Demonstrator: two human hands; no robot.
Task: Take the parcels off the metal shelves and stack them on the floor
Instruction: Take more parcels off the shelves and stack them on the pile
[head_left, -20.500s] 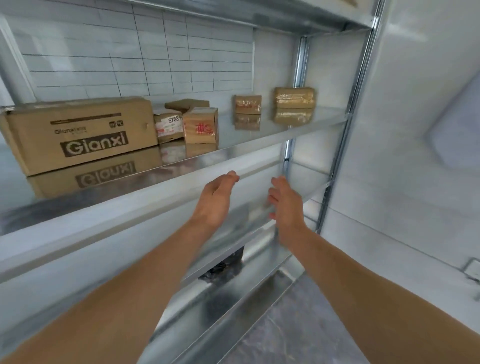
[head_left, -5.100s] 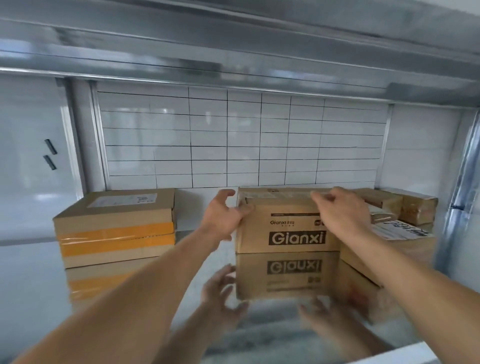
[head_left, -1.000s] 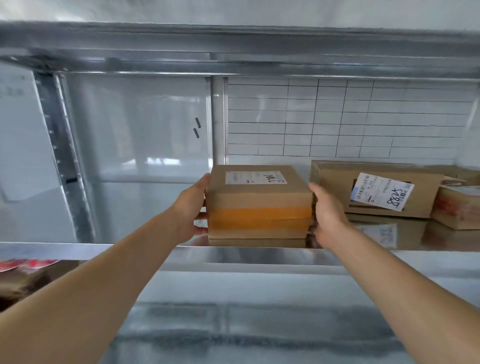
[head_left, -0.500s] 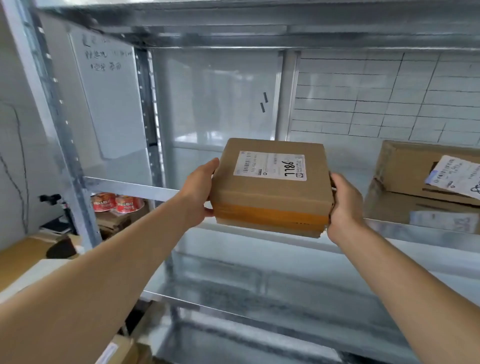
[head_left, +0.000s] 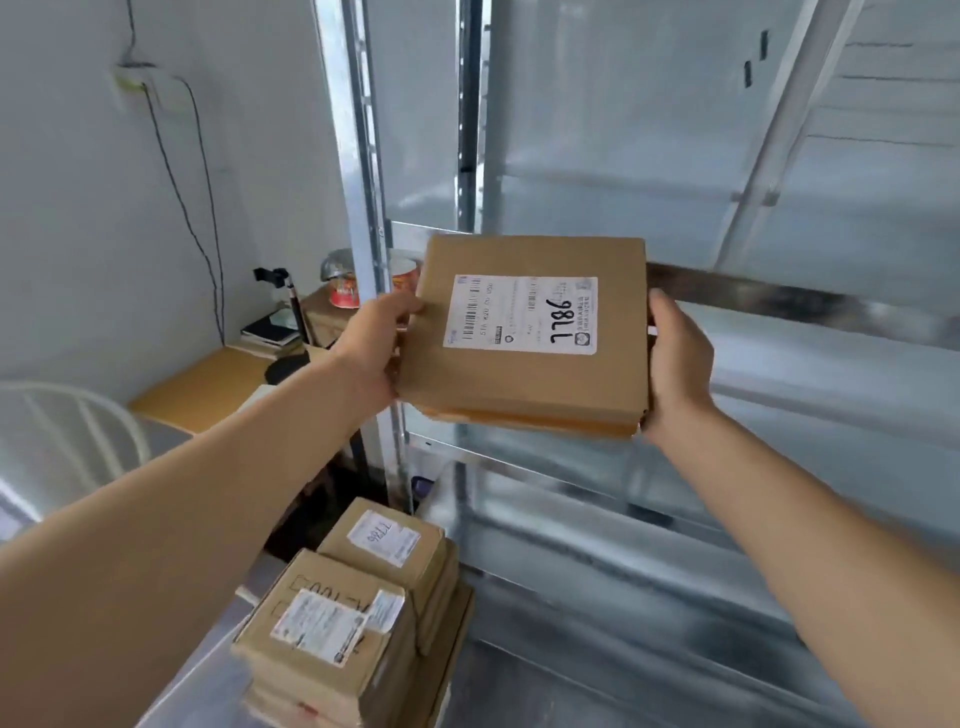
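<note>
I hold a flat brown parcel (head_left: 524, 379) with a white label marked 7786 and orange tape along its side, out in the air in front of the metal shelves (head_left: 779, 301). My left hand (head_left: 376, 348) grips its left edge and my right hand (head_left: 675, 364) grips its right edge. Down on the floor at the lower left stands a stack of brown parcels (head_left: 358, 613), several boxes high, with labels on top.
A shelf upright (head_left: 371, 260) rises just left of the held parcel. Beyond it, a low wooden surface (head_left: 208, 384) carries books, a small stand and red tins. A white chair back (head_left: 78, 431) is at the far left. The lower shelves (head_left: 649, 545) show bare metal.
I have pulled the parcel off the shelf and swung it left and down; my view now turns toward the floor stack. Both hands keep the same grip on its sides.
</note>
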